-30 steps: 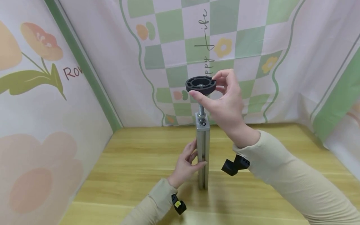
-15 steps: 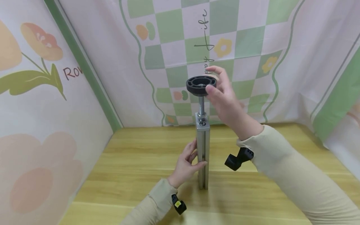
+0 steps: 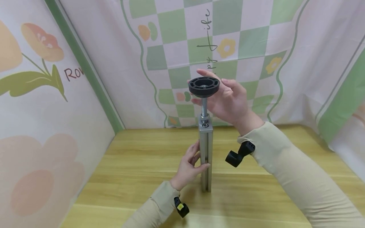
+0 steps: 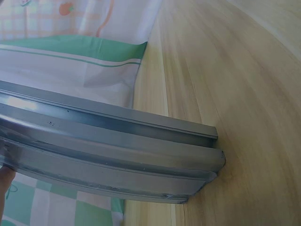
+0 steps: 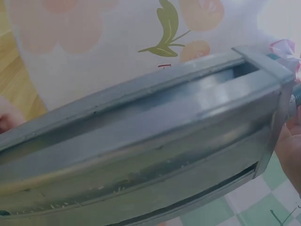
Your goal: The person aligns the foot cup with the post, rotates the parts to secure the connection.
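A silver aluminium profile (image 3: 209,148) stands upright on the wooden table, a metal end plate (image 3: 205,127) on its top. From that plate rises a threaded rod (image 3: 204,107) carrying a round black levelling foot (image 3: 203,92). My left hand (image 3: 185,167) grips the profile's lower half, thumb across the front and fingers on its far left side. Behind and to the right of the foot, my right hand (image 3: 232,103) spreads its fingers, thumb raised off the rim. The left wrist view has the profile's bottom end (image 4: 207,160) at the tabletop.
The wooden table (image 3: 137,158) reaches back to a curtain (image 3: 171,53) with a green check print. A flower-printed panel (image 3: 57,110) borders the left side. A small black wrist mount (image 3: 235,158) hangs from the right sleeve.
My right hand has let go of the foot's rim; its fingers now reach behind it and the thumb has lifted away. The left hand and the profile stay put.
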Demonstrator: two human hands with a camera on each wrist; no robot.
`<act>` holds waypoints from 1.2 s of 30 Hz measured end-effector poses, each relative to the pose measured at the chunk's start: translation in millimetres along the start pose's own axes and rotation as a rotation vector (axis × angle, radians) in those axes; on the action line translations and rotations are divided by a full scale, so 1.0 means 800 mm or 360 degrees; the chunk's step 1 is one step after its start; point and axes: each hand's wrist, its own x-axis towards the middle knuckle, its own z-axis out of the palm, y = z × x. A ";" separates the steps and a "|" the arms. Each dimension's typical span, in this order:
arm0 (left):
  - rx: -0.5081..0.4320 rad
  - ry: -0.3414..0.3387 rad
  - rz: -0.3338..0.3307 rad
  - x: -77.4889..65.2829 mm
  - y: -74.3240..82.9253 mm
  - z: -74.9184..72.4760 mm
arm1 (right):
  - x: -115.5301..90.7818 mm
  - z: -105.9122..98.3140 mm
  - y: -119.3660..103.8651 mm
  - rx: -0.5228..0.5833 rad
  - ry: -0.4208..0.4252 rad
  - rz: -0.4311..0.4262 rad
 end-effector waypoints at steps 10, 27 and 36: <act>0.0023 0.0026 -0.0021 -0.001 0.004 0.001 | 0.000 0.002 0.002 0.0047 -0.0047 0.0000; 0.0007 0.0017 0.0011 0.000 0.002 0.002 | -0.007 0.005 0.004 -0.0228 0.0118 -0.0235; -0.0011 0.0022 0.0006 -0.001 0.004 0.002 | -0.010 0.015 0.005 -0.0401 0.0338 -0.0318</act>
